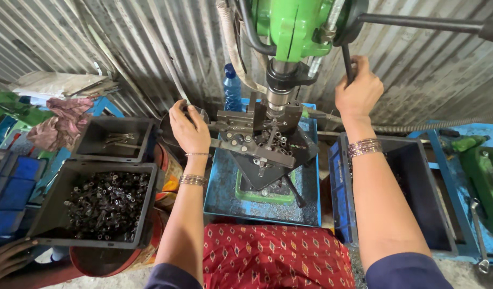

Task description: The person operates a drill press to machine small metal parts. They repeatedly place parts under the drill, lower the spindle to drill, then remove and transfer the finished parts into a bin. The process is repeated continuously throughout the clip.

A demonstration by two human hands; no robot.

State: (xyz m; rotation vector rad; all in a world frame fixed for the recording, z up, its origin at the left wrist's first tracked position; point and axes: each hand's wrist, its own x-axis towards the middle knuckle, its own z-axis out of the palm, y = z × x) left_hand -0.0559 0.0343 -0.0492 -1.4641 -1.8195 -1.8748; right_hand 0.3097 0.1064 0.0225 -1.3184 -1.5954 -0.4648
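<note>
A green drill press [292, 24] stands in front of me, its spindle [278, 91] lowered over a dark metal jig [257, 136] on a blue machine table [225, 187]. My right hand [358, 93] is closed around one black feed lever [347, 64] of the press. At the jig's left end my left hand [187, 128] rests on the fixture, fingers curled on something small that I cannot make out. Small dark metal parts lie on and around the jig.
A black bin [104, 206] of several small dark metal pieces sits at my left, another black bin [115, 139] behind it. A blue crate [401, 198] stands at my right. Another person's hand [8, 257] shows at the lower left. Corrugated metal wall behind.
</note>
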